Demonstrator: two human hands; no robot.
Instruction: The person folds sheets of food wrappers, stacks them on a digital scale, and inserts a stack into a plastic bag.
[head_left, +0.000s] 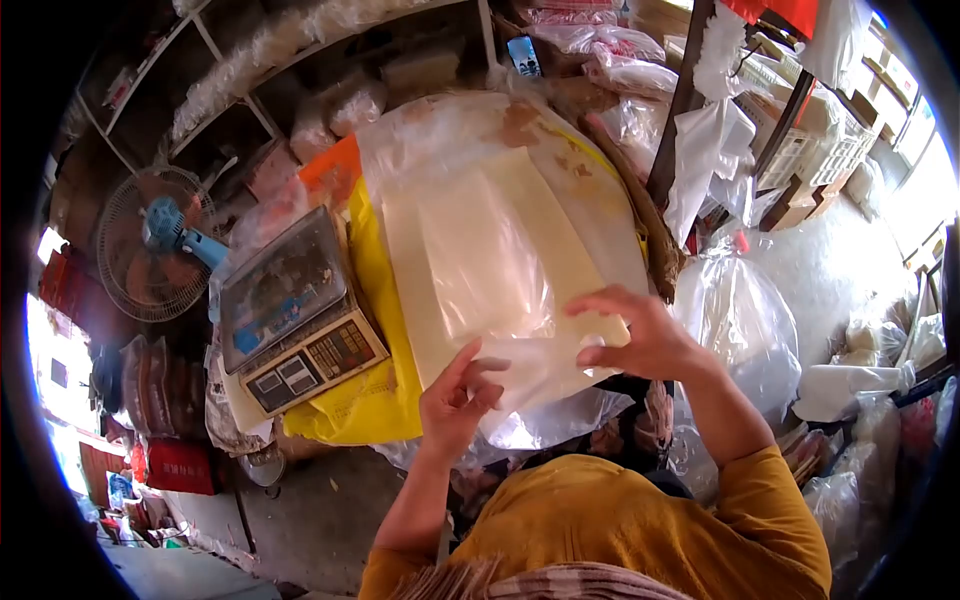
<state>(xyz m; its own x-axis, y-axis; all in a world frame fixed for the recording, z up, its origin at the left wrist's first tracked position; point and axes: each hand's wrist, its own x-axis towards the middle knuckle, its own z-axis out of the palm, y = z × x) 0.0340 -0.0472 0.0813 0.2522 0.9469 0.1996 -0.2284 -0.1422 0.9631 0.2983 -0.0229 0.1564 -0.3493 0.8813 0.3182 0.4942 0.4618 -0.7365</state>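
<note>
A clear plastic sheet or bag lies flat on a large cream sheet in front of me. Over the near left edge of the cream sheet is my left hand, its fingers loosely bent and apart with nothing visible in them. My right hand hovers by the near right corner, thumb and fingers spread wide around bare air. Whether either hand touches the plastic is hard to make out.
Left of the sheets, a box-shaped scale rests on yellow cloth. Beyond it stands a blue fan. A phone leans at the back. A large clear bag bulges on the right, and shelves hold packed plastic.
</note>
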